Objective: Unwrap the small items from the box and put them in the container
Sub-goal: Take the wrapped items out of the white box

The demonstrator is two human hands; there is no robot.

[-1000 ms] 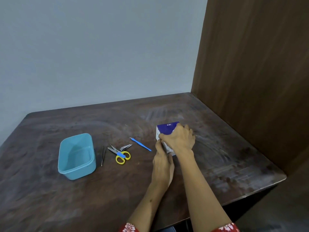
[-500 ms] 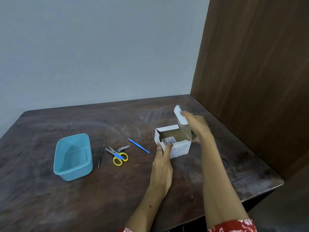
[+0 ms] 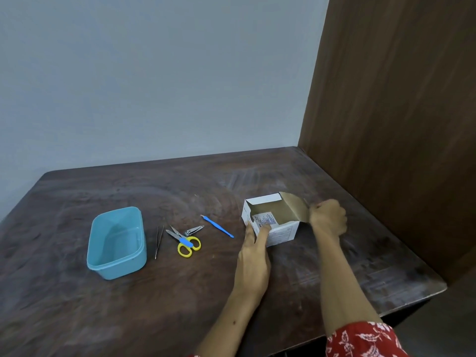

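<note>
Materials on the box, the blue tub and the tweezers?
Box: thin cardboard, printed white outside, raw brown inside the folded-back flap. Blue tub: moulded plastic by its look, smooth with a soft sheen and rounded rim. Tweezers: probably steel, thin and grey; too small to be sure.

The tabletop point(image 3: 103, 318) is dark brown wood with pale, cloudy scuffs. The container point(image 3: 117, 243) is light turquoise. The box point(image 3: 282, 231) is white outside with small dark print, and plain tan card inside its lid flap point(image 3: 295, 208). The scissors point(image 3: 184, 240) have yellow handles, a blue band and silver blades. The thin stick tool point(image 3: 217, 226) is bright blue. The sleeve point(image 3: 363, 340) is red with a white floral pattern. The far wall point(image 3: 154, 73) is pale grey-blue; the right panel point(image 3: 399, 99) is brown woodgrain.
</note>
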